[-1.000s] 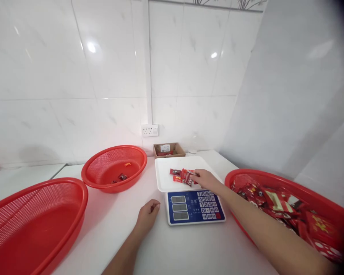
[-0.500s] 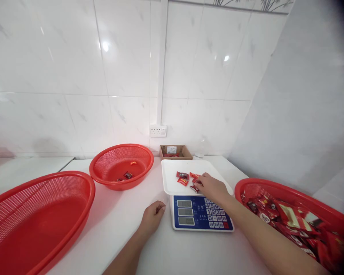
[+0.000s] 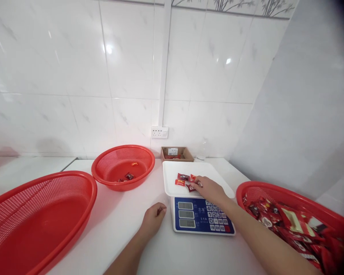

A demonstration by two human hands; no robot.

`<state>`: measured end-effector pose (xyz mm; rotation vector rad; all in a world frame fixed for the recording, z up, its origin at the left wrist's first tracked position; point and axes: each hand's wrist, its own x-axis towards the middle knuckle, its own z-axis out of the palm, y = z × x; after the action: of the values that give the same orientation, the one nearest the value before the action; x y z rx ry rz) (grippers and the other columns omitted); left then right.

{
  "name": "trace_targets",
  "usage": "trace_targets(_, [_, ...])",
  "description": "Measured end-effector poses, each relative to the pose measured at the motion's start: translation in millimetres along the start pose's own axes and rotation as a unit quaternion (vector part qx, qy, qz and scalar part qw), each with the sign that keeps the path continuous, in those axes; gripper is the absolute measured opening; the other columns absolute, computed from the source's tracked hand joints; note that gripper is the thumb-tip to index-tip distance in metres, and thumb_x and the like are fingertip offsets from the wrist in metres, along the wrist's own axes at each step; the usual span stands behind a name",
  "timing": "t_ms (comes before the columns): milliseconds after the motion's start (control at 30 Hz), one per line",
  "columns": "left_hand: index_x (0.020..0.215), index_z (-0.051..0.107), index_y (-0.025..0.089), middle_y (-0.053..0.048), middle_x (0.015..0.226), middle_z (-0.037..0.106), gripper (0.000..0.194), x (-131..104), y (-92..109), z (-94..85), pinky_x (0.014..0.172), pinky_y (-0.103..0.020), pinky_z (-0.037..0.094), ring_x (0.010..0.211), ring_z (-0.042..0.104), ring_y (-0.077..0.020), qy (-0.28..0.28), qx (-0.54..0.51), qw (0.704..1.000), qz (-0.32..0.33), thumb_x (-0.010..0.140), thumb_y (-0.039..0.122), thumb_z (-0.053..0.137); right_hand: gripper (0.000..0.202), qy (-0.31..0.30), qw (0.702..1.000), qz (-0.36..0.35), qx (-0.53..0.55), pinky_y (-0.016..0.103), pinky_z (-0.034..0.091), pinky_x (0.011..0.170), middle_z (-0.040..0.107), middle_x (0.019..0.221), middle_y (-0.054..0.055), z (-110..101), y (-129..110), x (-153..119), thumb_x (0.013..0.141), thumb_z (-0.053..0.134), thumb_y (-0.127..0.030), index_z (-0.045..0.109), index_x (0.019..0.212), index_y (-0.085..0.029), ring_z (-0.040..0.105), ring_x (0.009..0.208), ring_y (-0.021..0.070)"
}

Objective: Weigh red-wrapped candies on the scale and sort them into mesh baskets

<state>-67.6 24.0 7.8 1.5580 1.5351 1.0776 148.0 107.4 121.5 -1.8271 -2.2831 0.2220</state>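
My right hand [image 3: 211, 189] reaches over the white pan [image 3: 189, 167] of a digital scale [image 3: 202, 215]. Its thumb and fingers are closed around small wrapped candies at the pan's front; the palm side is hidden. By the fingertips lie a dark red candy [image 3: 184, 177], a bright red candy [image 3: 180, 182] and a maroon candy [image 3: 190, 187], partly under the thumb. Another red candy [image 3: 192, 177] shows at the fingers' far side. My left hand [image 3: 153, 219] rests on the white table just left of the scale, fingers curled in, with nothing visible in it.
A large red basket [image 3: 91, 191] stands at left. Behind it, a smaller red basket [image 3: 151, 158] contains several candies. To the right, another red basket [image 3: 243, 187] is heaped with wrapped packets. A cardboard box [image 3: 186, 154] and a clear plastic container [image 3: 201, 151] stand by the wall.
My right hand has shifted slightly left on the pan. The bright red and maroon candies have slid left with it, closer to the dark red one. My left hand stays put.
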Motion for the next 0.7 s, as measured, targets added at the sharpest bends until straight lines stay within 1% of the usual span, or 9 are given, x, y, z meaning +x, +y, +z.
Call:
trace_targets(133, [0.079, 0.058, 0.019, 0.001, 0.069, 0.057, 0.021, -0.3, 0.0, -0.1, 0.063, -0.024, 0.038, 0.066, 0.050, -0.0141, 0.001, -0.001, 1.000, 0.002, 0.076, 0.034, 0.043, 0.026, -0.014, 0.999, 0.009, 0.039, 0.024, 0.034, 0.055, 0.064, 0.085, 0.000, -5.7, 7.3, -3.5, 0.078, 0.046, -0.049, 0.052, 0.085, -0.025, 0.058, 0.077, 0.0191])
trace_targets(200, [0.078, 0.058, 0.019, 0.002, 0.068, 0.057, 0.021, -0.6, 0.3, -0.3, 0.062, -0.024, 0.038, 0.065, 0.050, -0.0140, 0.002, -0.002, 1.000, 0.001, 0.076, 0.034, 0.043, 0.022, -0.014, 0.998, 0.008, 0.052, 0.024, 0.033, 0.055, 0.064, 0.081, 0.000, -7.0, 8.8, -5.5, 0.077, 0.049, -0.046, 0.052, 0.084, -0.025, 0.058, 0.074, 0.0189])
trace_targets(333, [0.077, 0.058, 0.019, 0.002, 0.066, 0.056, 0.021, -1.2, 0.7, 0.0, 0.061, -0.023, 0.038, 0.064, 0.050, -0.0139, 0.001, -0.003, 1.000, 0.000, 0.076, 0.033, 0.043, 0.015, -0.002, 0.999, 0.003, 0.043, 0.024, 0.032, 0.053, 0.064, 0.077, -0.002, -8.2, 6.6, -10.1, 0.079, 0.046, -0.038, 0.053, 0.081, -0.025, 0.057, 0.067, 0.0166])
trace_targets(433, [0.077, 0.058, 0.019, 0.002, 0.067, 0.056, 0.021, -1.0, 0.5, 0.4, 0.062, -0.024, 0.038, 0.065, 0.050, -0.0140, 0.001, -0.002, 1.000, 0.001, 0.076, 0.033, 0.043, 0.013, -0.003, 0.999, -0.007, 0.035, 0.023, 0.033, 0.054, 0.065, 0.082, -0.002, -8.8, 4.0, -12.7, 0.079, 0.043, -0.030, 0.055, 0.081, -0.025, 0.057, 0.068, 0.0154])
trace_targets(533, [0.078, 0.058, 0.020, 0.001, 0.069, 0.058, 0.021, -0.8, 0.2, 0.4, 0.062, -0.024, 0.038, 0.065, 0.051, -0.0141, 0.001, -0.002, 1.000, 0.000, 0.076, 0.034, 0.043, 0.019, -0.004, 1.000, -0.007, 0.026, 0.024, 0.034, 0.057, 0.064, 0.093, -0.002, -8.0, 4.3, -11.6, 0.079, 0.041, -0.022, 0.058, 0.085, -0.026, 0.058, 0.079, 0.0169])
trace_targets(633, [0.078, 0.058, 0.020, 0.001, 0.069, 0.058, 0.022, -0.9, -0.2, 0.3, 0.062, -0.024, 0.038, 0.065, 0.051, -0.0141, 0.000, -0.001, 1.000, 0.000, 0.076, 0.035, 0.042, 0.026, -0.005, 1.000, -0.005, 0.011, 0.024, 0.036, 0.060, 0.061, 0.105, 0.000, -5.8, 7.1, -7.3, 0.079, 0.039, -0.020, 0.061, 0.092, -0.026, 0.057, 0.089, 0.0191])
trace_targets(700, [0.078, 0.058, 0.020, 0.001, 0.069, 0.058, 0.022, -0.9, -0.8, 0.4, 0.062, -0.024, 0.038, 0.065, 0.051, -0.0140, 0.000, -0.002, 1.000, 0.001, 0.076, 0.035, 0.042, 0.028, -0.005, 1.000, -0.002, 0.001, 0.025, 0.036, 0.060, 0.060, 0.107, 0.002, -4.5, 8.6, -4.3, 0.080, 0.039, -0.020, 0.061, 0.097, -0.027, 0.057, 0.090, 0.0199])
